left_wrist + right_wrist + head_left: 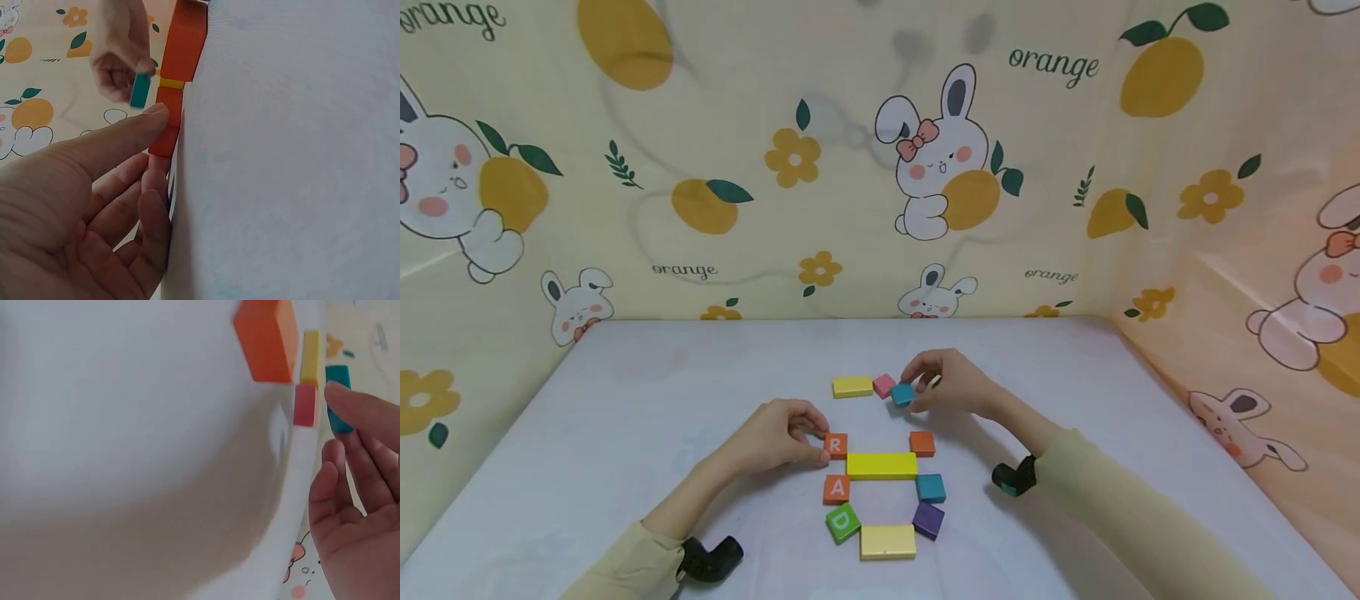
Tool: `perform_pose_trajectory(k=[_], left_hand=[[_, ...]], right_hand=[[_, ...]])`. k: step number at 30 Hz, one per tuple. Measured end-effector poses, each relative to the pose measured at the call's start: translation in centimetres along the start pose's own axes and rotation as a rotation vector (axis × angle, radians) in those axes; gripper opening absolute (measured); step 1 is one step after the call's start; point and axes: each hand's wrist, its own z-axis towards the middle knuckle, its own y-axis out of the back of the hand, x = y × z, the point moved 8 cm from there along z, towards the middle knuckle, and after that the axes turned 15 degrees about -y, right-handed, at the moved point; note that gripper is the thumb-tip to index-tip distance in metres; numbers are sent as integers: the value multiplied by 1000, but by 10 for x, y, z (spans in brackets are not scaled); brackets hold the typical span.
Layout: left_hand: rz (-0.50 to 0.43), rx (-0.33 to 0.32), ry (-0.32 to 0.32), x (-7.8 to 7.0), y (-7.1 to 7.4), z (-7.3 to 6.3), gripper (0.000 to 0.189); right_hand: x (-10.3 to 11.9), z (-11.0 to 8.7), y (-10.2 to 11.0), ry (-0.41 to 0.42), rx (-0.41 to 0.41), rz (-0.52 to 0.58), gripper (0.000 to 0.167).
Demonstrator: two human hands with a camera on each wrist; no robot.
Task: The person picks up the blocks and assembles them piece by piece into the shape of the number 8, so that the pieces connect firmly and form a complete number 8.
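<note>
At the back of the layout my right hand (953, 383) pinches a teal block (902, 395) between thumb and fingers. In the right wrist view that teal block (339, 400) is held off the table, beside a pink block (305, 405). My left hand (778, 435) pinches an orange letter R block (836, 445), its thumb on the near side. This block stands on the table at the left end of a long yellow block (882, 466). Another orange block (922, 443) sits by the yellow block's right end. The left palm faces the camera in the left wrist view.
Closer to me lie an orange A block (837, 489), a green D block (842, 523), a pale yellow block (887, 542), a purple block (928, 520) and a second teal block (931, 488). A yellow block (852, 387) lies left of the pink one. A patterned cloth (850, 208) walls the table.
</note>
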Motion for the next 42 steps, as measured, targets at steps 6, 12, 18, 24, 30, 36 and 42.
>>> perform_pose_trajectory(k=[6,12,18,24,30,36,42], left_hand=[[4,-3,7,0,2,0,34],[4,-6,18,-1,3,0,34],[-3,-1,11,-1,1,2,34],[-5,-1,0,-2,2,1,34],[-10,4,-11,-1,2,1,35],[-8,2,-5,-3,1,0,34],[-10,-2,3,-2,0,1,34]], right_hand=[[-2,-13,-6,27,102,-30,36],[-10,-12,-8,31,139,-68,35],[-16,-11,-8,55,185,-48,37],[-17,-9,-12,72,211,-57,35],[-19,-6,-14,68,206,-65,36],[-14,-11,-15,72,206,-52,35],[-16,-11,-16,71,207,-56,37]])
